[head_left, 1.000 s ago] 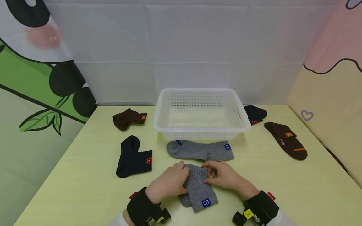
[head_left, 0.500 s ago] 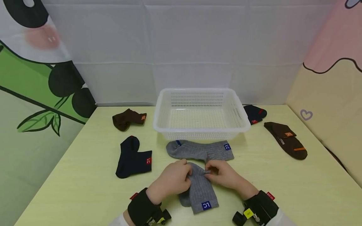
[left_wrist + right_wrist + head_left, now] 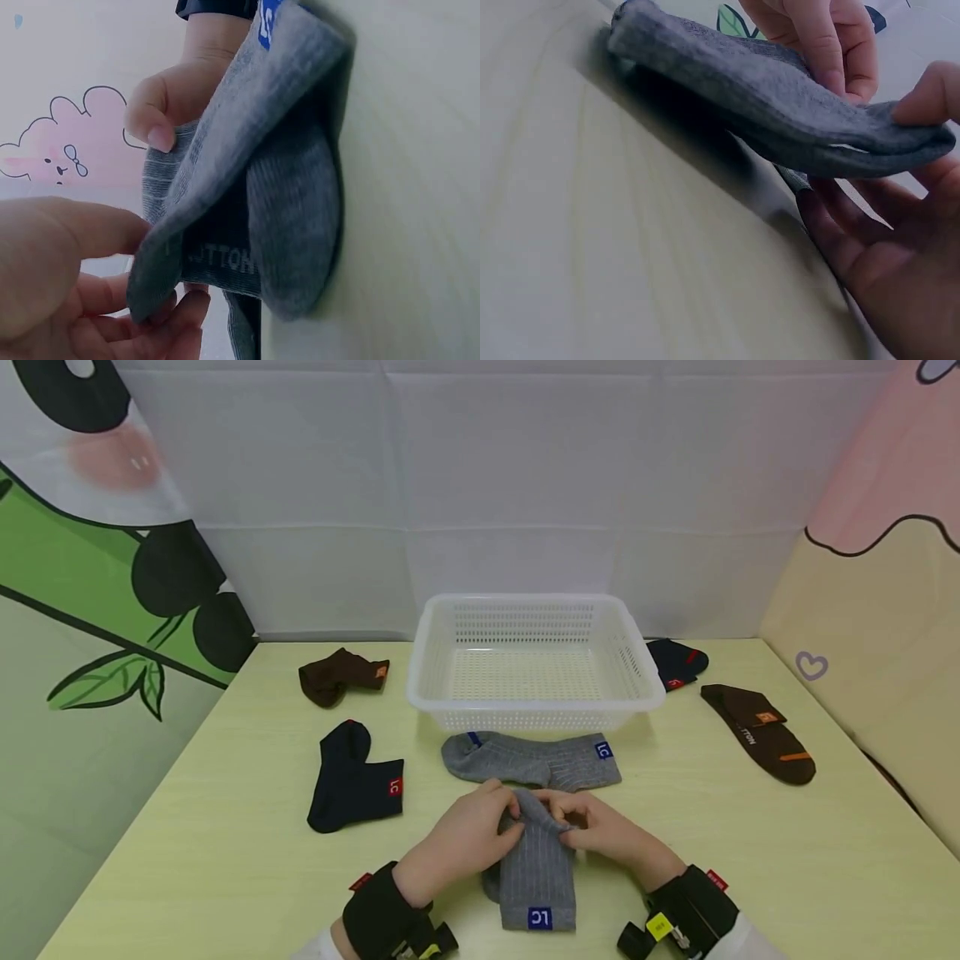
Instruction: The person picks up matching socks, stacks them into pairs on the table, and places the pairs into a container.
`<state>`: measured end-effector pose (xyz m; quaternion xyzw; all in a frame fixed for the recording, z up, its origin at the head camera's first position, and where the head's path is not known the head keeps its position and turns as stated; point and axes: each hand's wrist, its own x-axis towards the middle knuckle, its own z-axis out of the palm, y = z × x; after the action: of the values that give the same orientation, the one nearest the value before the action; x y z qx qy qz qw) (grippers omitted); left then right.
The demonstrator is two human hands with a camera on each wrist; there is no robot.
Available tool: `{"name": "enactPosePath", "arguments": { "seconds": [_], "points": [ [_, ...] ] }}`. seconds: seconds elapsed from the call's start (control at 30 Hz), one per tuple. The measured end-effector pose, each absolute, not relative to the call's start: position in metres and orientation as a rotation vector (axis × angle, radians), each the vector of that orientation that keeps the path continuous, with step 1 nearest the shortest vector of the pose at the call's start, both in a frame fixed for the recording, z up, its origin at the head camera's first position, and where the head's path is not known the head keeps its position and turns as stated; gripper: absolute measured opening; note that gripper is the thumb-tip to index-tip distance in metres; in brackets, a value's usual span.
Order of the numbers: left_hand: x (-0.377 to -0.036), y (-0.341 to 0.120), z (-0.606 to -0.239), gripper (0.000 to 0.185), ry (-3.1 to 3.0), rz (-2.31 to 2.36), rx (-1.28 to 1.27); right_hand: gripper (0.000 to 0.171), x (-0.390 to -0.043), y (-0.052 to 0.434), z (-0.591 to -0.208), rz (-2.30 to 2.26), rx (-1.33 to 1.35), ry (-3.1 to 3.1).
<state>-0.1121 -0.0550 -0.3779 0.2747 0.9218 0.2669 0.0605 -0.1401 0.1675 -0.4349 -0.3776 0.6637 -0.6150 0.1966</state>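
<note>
Between both hands is a folded grey ribbed sock (image 3: pixel 537 877), its cuff with a blue LC label lying toward the person. The left hand (image 3: pixel 468 831) pinches the sock's far left edge between thumb and fingers. On the far right edge, the right hand (image 3: pixel 607 831) pinches the fabric. In the left wrist view, the raised part of the sock (image 3: pixel 225 142) slants up from the table, and lettering shows inside the fold. The right wrist view has the sock (image 3: pixel 780 105) lifted off the table at the gripped end. Just beyond lies a second grey sock (image 3: pixel 525 758), flat.
A white perforated plastic basket (image 3: pixel 536 714) stands at the back of the table. At left lie a brown sock (image 3: pixel 330 677) and a navy sock (image 3: pixel 352 785). At right are another navy sock (image 3: pixel 675 662), partly behind the basket, and a folded brown sock (image 3: pixel 757 735).
The left hand has moved slightly right and has the sock's far edge lifted. The cuff has swung round to point straight at the person. The other socks have stayed put.
</note>
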Motion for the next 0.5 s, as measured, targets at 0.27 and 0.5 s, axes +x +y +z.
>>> {"name": "enactPosePath", "arguments": {
  "seconds": [0.27, 0.5],
  "points": [
    [-0.1101, -0.0540, -0.3765, 0.015, 2.738, 0.877, 0.860, 0.016, -0.1409, 0.1664, -0.4352, -1.821, -1.105, 1.624],
    [-0.1115, -0.0537, -0.3794, 0.021, 2.796, 0.865, 0.894, 0.029, -0.1389, 0.1687, -0.4370, -1.927, -0.971, 1.685]
  ]
}}
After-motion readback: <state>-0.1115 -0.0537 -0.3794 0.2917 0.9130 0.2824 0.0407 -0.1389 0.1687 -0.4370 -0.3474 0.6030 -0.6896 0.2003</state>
